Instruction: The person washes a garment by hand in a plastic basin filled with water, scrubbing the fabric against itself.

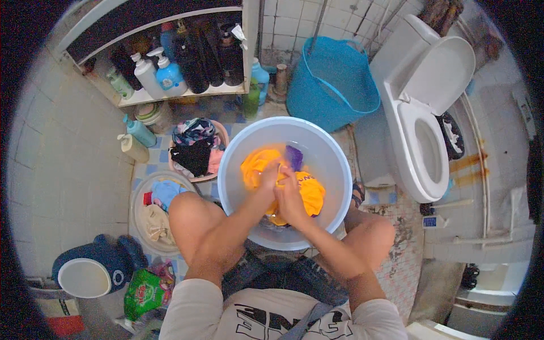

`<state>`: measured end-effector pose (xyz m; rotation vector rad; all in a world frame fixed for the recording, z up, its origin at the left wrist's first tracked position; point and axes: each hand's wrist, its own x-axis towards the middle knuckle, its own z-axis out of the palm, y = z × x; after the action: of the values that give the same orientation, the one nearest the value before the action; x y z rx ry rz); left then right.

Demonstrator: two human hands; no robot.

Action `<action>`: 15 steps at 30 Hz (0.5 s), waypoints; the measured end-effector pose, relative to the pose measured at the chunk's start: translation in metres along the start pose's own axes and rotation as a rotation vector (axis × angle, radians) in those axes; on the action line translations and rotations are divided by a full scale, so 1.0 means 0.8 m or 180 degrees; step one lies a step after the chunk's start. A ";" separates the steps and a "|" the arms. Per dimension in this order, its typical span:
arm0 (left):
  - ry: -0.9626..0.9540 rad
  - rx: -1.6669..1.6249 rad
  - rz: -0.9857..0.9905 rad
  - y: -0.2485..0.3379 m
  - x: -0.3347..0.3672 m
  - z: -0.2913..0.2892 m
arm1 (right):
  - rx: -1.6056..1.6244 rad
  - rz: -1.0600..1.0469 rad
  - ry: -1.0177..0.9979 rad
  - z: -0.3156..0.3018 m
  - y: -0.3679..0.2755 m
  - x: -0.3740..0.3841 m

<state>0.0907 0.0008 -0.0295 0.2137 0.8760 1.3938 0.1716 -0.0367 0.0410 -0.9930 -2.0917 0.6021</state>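
Observation:
A light blue basin (225,177) of water stands between my knees. In it lies a wet yellow-orange garment (312,196) with dark lettering, bunched on both sides of my hands. A dark purple piece of cloth (293,157) shows at its far side; whether it belongs to the garment I cannot tell. My left hand (270,178) and my right hand (290,199) meet over the middle of the basin, closed on a fold of the yellow garment pinched between them. The fingers are slightly blurred, and some are hidden behind the hands.
Beyond the basin stand a blue tub (334,85) and, to the right, a toilet (422,150) with its lid raised. At left are a pink basin of clothes (225,136), a clear basin with laundry (136,212), pump bottles (140,131) and a bottle shelf (187,97).

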 end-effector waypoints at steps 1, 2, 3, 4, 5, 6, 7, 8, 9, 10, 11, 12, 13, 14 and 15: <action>-0.0297 -0.0568 -0.0472 -0.007 0.011 -0.018 | 0.0065 -0.0037 -0.0015 0.006 0.010 0.006; -0.0347 -0.0179 -0.0551 -0.018 -0.008 0.012 | 0.0321 0.0568 0.0073 -0.009 0.055 0.007; -0.0361 -0.0162 -0.0588 -0.023 -0.023 0.025 | 0.0641 0.1130 0.0142 -0.019 0.087 0.009; -0.0480 0.0307 -0.0407 -0.026 -0.036 0.038 | 0.0605 0.1145 0.0169 -0.036 0.109 0.012; -0.0545 0.0784 -0.0178 -0.026 -0.042 0.040 | 0.0699 0.1779 0.0127 -0.047 0.116 0.022; -0.0493 0.0982 -0.0114 -0.027 -0.038 0.039 | 0.0787 0.2414 0.0081 -0.050 0.118 0.027; -0.0481 0.0989 -0.0098 -0.020 -0.036 0.033 | 0.0802 0.2400 0.0073 -0.041 0.112 0.022; -0.0309 0.1620 0.0492 -0.006 -0.031 0.025 | 0.0758 0.1708 0.0052 -0.032 0.077 0.020; -0.0149 0.2231 0.1071 0.008 -0.026 0.018 | 0.0687 0.1026 0.0041 -0.028 0.041 0.017; -0.0529 0.1505 0.0813 0.025 -0.020 0.015 | 0.1063 0.1029 -0.0070 -0.033 -0.001 0.015; -0.0555 0.1492 0.0802 0.027 -0.028 0.026 | 0.0906 0.0838 -0.0155 -0.029 -0.010 0.006; -0.0470 0.0722 0.0520 0.031 -0.039 0.036 | 0.0757 0.0650 -0.0229 -0.023 -0.017 -0.002; -0.0377 -0.0045 0.0228 0.029 -0.046 0.043 | 0.0741 0.0667 -0.0209 -0.020 0.005 -0.007; -0.0348 -0.0030 0.0277 0.020 -0.047 0.040 | 0.0573 0.0832 -0.0156 -0.017 0.024 -0.003; -0.0125 0.0092 0.0061 -0.001 -0.041 0.038 | 0.0401 0.0990 -0.0111 -0.017 0.042 0.004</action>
<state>0.1135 -0.0186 0.0042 0.2713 0.8640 1.3909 0.1958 -0.0131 0.0285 -1.2521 -1.9154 0.9010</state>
